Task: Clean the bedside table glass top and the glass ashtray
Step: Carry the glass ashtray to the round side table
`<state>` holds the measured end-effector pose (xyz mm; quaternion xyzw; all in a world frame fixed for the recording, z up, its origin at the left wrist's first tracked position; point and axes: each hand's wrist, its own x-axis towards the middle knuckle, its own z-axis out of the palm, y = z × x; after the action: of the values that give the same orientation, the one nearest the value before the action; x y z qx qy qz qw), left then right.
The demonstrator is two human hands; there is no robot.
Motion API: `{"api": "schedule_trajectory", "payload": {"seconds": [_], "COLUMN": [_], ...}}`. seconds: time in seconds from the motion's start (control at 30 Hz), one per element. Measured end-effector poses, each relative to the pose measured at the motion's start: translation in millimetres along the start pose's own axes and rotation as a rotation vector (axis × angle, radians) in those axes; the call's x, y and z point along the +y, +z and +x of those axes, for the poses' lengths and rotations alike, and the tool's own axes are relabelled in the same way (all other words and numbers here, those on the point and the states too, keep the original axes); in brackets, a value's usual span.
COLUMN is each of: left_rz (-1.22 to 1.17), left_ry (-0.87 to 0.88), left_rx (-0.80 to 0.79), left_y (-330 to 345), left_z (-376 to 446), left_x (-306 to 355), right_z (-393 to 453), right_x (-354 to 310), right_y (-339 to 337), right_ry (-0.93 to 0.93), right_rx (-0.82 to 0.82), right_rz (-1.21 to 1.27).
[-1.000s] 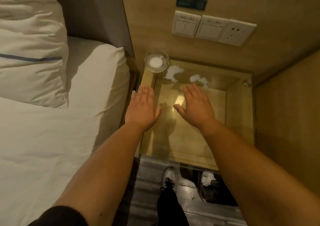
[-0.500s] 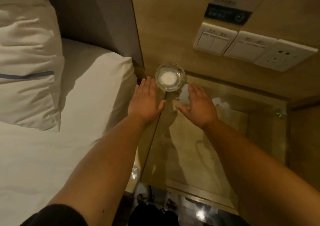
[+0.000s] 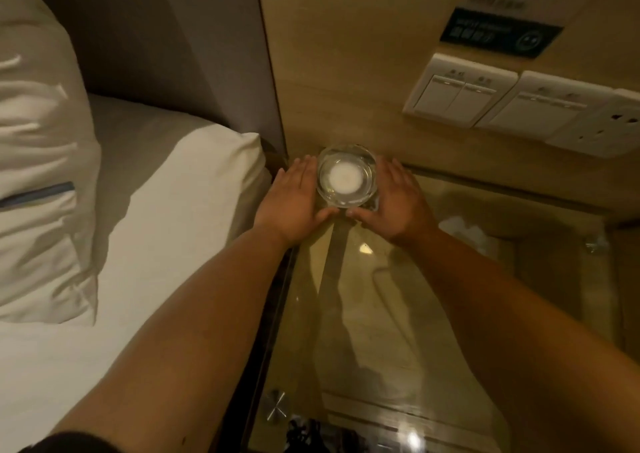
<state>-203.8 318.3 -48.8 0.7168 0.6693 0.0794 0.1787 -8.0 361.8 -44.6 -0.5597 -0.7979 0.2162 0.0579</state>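
Observation:
A round glass ashtray [image 3: 346, 178] with a white patch in its middle stands on the far left corner of the glass table top [image 3: 398, 314], close to the wall. My left hand [image 3: 294, 203] lies flat against its left side and my right hand [image 3: 398, 203] against its right side. Both have straight fingers, and the thumbs almost meet at the near rim. The ashtray rests on the glass and is not lifted. A white smear or scrap [image 3: 460, 227] shows on the glass just right of my right hand.
The bed [image 3: 156, 210] with a white sheet and a pillow [image 3: 34, 175] borders the table on the left. Wall switches [image 3: 457, 92] and a socket [image 3: 606, 130] hang above the table. Metal fasteners [image 3: 275, 406] sit at the glass corners.
Both hands have slid forward from the middle of the glass to the far corner and now flank the ashtray. The view has moved closer and to the left.

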Motion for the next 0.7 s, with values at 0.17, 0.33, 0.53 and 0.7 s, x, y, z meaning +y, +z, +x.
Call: {"api": "schedule_trajectory", "payload": {"seconds": [0.17, 0.33, 0.53, 0.7], "left_rz": [-0.128, -0.267, -0.296, -0.325], "left_ry": [0.014, 0.019, 0.064, 0.130], "left_rx": [0.030, 0.038, 0.052, 0.048], "left_y": [1.6, 4.8, -4.8, -23.5], "left_z": [6.0, 7.1, 0.2, -26.3], "left_x": [-3.7, -4.7, 9.5, 43.6], "right_z": [1.9, -0.4, -21.9, -61.3], "right_x": [-1.6, -6.0, -10.6, -3.8], "right_y": [0.7, -2.0, -16.2, -30.4], "right_ry": [0.000, 0.004, 0.053, 0.100], "right_rx": [0.017, 0.041, 0.082, 0.119], "right_rz": [0.038, 0.082, 0.134, 0.157]}}
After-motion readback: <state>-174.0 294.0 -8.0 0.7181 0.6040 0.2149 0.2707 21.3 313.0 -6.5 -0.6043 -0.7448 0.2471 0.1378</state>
